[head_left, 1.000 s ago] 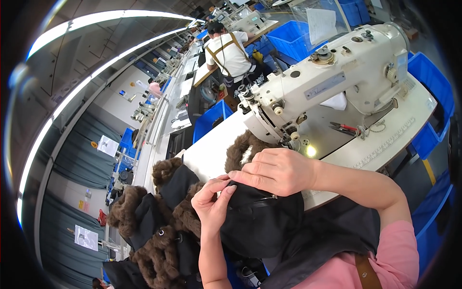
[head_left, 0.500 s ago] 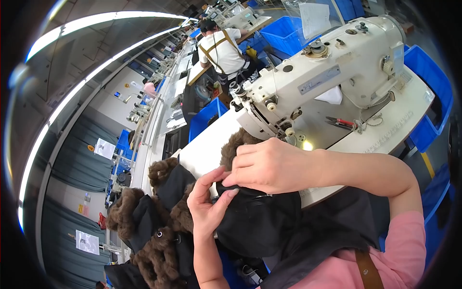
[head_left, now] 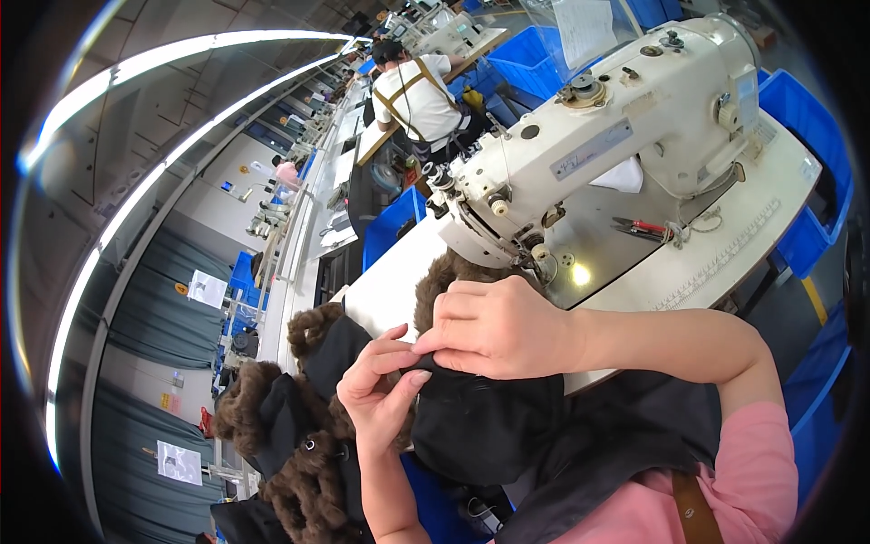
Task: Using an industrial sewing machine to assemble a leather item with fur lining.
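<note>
A black fabric piece (head_left: 480,426) with brown fur trim (head_left: 439,272) spreads from under the sewing machine's head (head_left: 489,240) down to my lap. My right hand (head_left: 503,331) is closed on its upper edge, fingertips pinching beside those of my left hand (head_left: 381,390), whose thumb and forefinger also grip the fabric edge, little gap between the two hands. What exactly lies between the fingertips is hidden. To the left lies a heap of similar black pieces with brown fur (head_left: 299,490). Red-handled snips (head_left: 648,231) rest on the machine bed right of the needle area.
The white table (head_left: 743,236) carries the machine. Blue bins stand at the right (head_left: 807,236), behind the machine (head_left: 526,63) and at the left of it (head_left: 390,222). A co-worker in white (head_left: 421,104) sits at another station ahead. A long bench line runs along the left.
Both hands have moved slightly left, still pinching the fabric. My right hand now covers the zipper seen earlier, and the left hand's fingertips have shifted a little. The view has shifted slightly.
</note>
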